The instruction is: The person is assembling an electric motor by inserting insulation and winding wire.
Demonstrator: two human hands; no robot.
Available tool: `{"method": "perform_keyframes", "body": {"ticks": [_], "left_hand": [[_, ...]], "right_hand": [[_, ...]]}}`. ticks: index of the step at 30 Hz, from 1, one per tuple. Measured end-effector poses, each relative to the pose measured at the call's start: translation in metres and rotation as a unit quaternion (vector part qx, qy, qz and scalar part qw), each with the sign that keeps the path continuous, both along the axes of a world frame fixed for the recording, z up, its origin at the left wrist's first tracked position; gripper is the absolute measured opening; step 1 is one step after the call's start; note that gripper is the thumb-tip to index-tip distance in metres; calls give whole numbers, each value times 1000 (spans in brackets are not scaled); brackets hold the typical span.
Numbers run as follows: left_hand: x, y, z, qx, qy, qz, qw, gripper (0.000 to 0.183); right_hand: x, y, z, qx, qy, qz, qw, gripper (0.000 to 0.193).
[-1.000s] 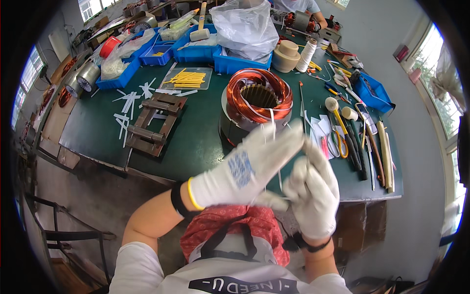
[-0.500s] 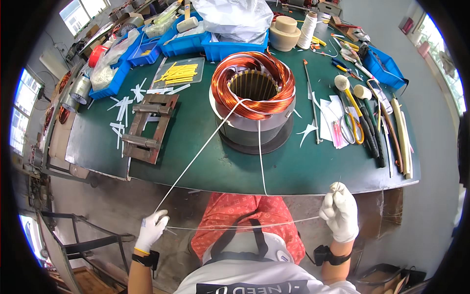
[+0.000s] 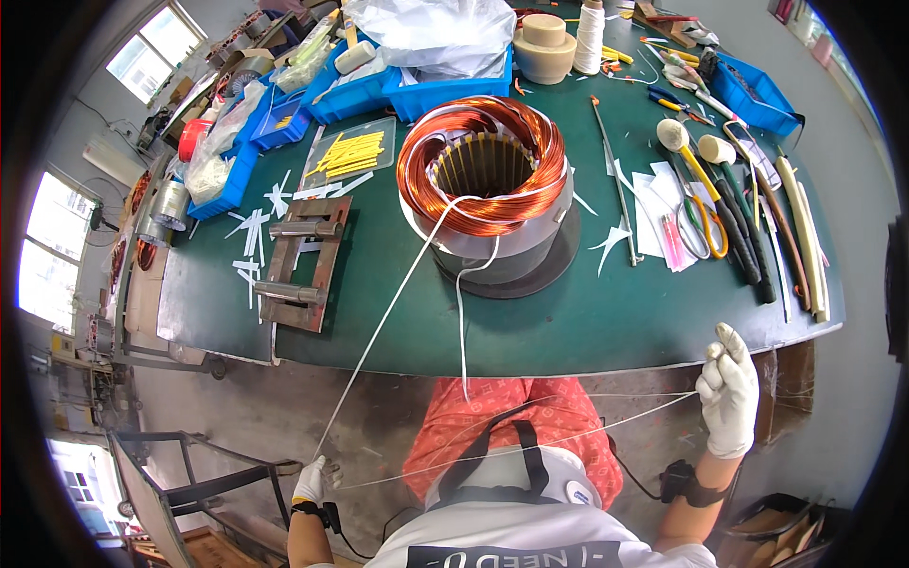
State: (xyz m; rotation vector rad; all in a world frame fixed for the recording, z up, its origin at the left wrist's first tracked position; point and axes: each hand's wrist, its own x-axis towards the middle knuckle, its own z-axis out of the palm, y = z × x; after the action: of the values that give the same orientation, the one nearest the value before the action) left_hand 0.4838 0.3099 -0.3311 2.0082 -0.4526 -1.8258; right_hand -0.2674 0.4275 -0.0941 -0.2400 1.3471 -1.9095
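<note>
A motor stator stands upright near the front of the table, with a thick ring of copper winding on top. White lacing cord runs taut from the winding down to my left hand, whose gloved fingers are closed on it, low at the left. Raised at the right, past the table's front edge, my gloved right hand has its fingers curled on the cord stretched across my lap. Whether a needle is in it cannot be made out. A loose cord tail hangs from the stator's front.
Left of the stator lies a rusty metal frame with rollers, near yellow strips on a clear tray. Mallets, scissors and rods lie at the right. Blue bins and a cord cone stand behind.
My right hand has moved right and slightly up, and my left hand down. The cord between them spans wider. The loose tail has swung left, and the view has shifted.
</note>
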Motion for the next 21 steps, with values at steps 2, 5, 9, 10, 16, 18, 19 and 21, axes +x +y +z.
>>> {"method": "perform_keyframes", "body": {"ticks": [2, 5, 9, 10, 16, 18, 19, 21], "left_hand": [[4, -10, 5, 25, -63, -73, 995, 38], [-49, -44, 51, 30, -201, -530, 824, 34], [-212, -94, 192, -221, -153, -662, 700, 23], [-251, -96, 238, -284, -36, -485, 826, 19], [-440, -177, 378, -786, -319, -440, 294, 32], [-473, -203, 381, -777, -343, -472, 237, 36], [-486, -213, 380, -763, -372, -489, 199, 34], [-500, -223, 377, -749, -395, -509, 154, 32]], "right_hand": [[-1, 3, -1, 1, -16, 1, 1000, 37], [2, -1, 2, 21, 24, 1, 999, 38], [17, -31, 5, 124, 212, -4, 969, 34], [20, -40, 5, 196, 326, -10, 925, 33], [31, -104, -38, 184, 670, -79, 715, 23], [29, -108, -47, 152, 695, -97, 696, 24], [27, -108, -50, 163, 684, -99, 704, 24], [25, -105, -52, 162, 670, -112, 716, 23]]}}
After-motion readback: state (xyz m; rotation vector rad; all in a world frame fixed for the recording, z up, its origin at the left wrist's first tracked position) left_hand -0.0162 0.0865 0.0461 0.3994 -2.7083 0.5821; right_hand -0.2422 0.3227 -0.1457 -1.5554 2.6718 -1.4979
